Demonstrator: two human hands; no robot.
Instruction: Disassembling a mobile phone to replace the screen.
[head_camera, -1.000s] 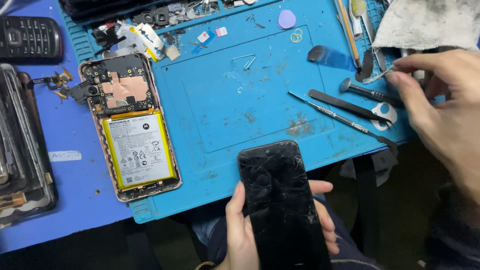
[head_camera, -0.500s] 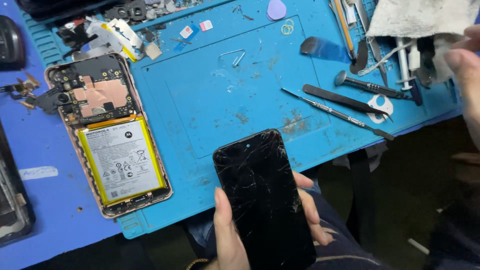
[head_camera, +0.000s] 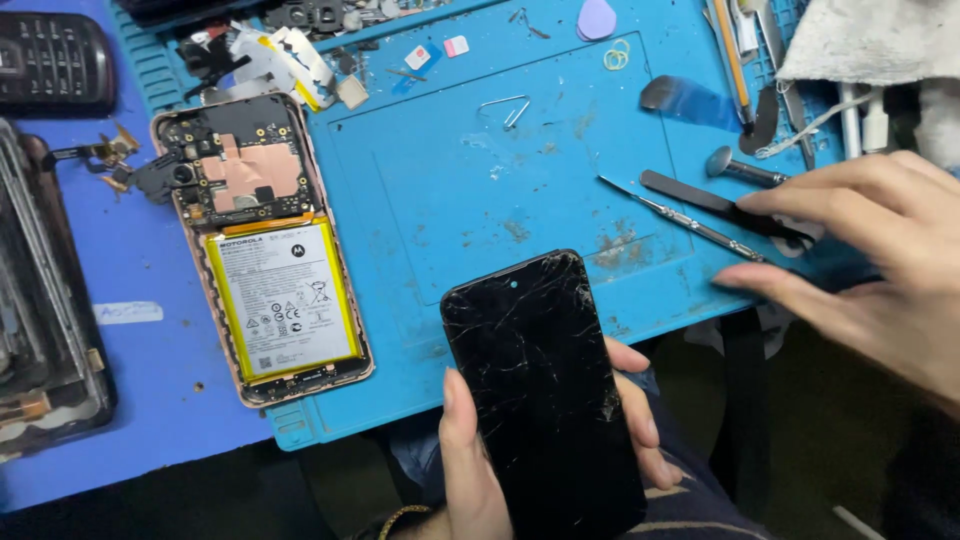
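Seen from the head camera looking down at a repair bench: the left hand (head_camera: 480, 460) comes up from the bottom edge and grips a black phone with a badly cracked screen (head_camera: 545, 390), thumb along its left side and fingers curled round the right edge. The phone is held upright just below the near edge of a blue work mat (head_camera: 440, 180), its top overlapping that edge. The right hand (head_camera: 870, 270) reaches in from the right, fingers spread and loosely extended, holding nothing; its fingertips rest at a flat black pry tool (head_camera: 700, 200) and a thin metal screwdriver (head_camera: 680, 220) lying on the mat. At the mat's left edge lies an opened phone (head_camera: 265, 240), its yellow-framed battery and circuit board exposed.
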